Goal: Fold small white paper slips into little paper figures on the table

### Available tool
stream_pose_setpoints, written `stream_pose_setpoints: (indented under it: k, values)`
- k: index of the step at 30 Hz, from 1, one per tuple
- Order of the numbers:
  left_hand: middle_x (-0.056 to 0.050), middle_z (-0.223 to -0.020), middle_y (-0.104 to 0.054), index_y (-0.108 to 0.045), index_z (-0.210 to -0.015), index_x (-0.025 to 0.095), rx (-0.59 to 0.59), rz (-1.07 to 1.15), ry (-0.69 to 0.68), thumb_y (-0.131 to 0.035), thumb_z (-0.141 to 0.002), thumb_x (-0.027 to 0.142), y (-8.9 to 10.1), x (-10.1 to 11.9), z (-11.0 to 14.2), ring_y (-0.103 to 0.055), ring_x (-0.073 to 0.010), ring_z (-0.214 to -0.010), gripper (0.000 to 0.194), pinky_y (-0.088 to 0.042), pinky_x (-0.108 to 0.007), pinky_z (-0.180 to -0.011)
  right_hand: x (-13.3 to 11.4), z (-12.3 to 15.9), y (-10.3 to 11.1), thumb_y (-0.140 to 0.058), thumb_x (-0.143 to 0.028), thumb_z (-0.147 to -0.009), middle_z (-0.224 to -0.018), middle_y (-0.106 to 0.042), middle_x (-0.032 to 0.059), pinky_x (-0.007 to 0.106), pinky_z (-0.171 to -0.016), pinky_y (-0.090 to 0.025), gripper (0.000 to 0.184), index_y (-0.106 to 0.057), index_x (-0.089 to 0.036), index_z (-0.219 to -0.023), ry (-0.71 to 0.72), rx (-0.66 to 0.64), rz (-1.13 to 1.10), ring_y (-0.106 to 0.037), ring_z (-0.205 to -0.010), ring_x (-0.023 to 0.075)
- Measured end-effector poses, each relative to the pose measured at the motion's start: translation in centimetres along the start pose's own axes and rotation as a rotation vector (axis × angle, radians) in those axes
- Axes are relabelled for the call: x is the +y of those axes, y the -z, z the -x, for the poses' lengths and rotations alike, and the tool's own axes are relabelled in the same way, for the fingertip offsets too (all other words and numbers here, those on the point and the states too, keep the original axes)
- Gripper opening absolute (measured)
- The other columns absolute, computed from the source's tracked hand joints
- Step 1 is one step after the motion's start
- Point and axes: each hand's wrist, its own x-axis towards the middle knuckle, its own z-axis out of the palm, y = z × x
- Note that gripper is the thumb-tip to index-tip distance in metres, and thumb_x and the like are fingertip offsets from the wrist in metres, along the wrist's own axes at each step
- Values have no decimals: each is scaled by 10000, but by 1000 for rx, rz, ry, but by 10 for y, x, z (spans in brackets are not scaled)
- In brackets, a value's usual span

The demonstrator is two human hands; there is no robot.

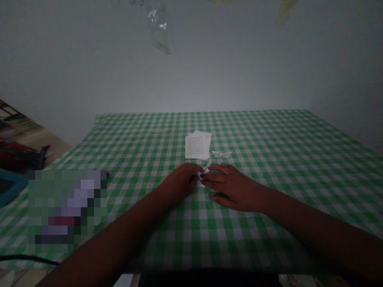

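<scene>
At table (167, 155) centre: left hand (186, 178), right hand (231, 186), grips both clamped on folded paper (205, 172).

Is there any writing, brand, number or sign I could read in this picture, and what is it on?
No word can be read for certain.
White rectangular printed paper sheets, stacked: lines of small dark print, too small to read.
Small white folded-paper shape: faint dark marks, too small to tell.
Pixelated patch on the green-and-white checked tablecloth: too blurred for any text.

Green-checked tablecloth (257, 135) under printed papers (196, 146), folded paper (222, 154)
</scene>
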Motion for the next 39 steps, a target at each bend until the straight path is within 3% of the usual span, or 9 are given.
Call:
stream_pose_setpoints:
  k: [15,24,31,39]
  values:
    - [-88,-1206,-645,-639,-1119,186,30,-9,-39,-573,-858,117,0,-2,-2,-550,-214,-1181,278,-439,-426,-1057,3,2,-2,-457,-429,-972,-1527,-382,138,587,-1104,-235,588,-329,-190,-1493,15,-73,-41,-308,-1425,280]
    - [-60,-1177,-682,-692,-1087,202,-28,27,-6,-551,-873,127,8,0,-4,-586,-201,-1145,267,-471,-387,-1031,7,-1,-6,-503,-348,-955,-1433,-483,189,480,-1096,-382,464,-501,-109,-1353,1,79,-66,-431,-1342,273]
    - [-68,-1181,-680,-691,-1110,189,-38,43,-71,-582,-877,125,8,-5,-3,-594,-194,-1135,265,-474,-380,-1021,11,-1,-6,-520,-341,-952,-1412,-530,145,481,-1143,-322,478,-506,-117,-1373,79,66,-32,-379,-1385,265]
    - [-58,-1208,-672,-679,-1145,198,-85,48,-98,-565,-899,119,12,-4,-3,-581,-186,-1161,282,-450,-377,-1044,11,-2,-3,-493,-371,-966,-1446,-505,100,503,-1140,-292,487,-470,-172,-1409,64,13,-10,-400,-1371,250]
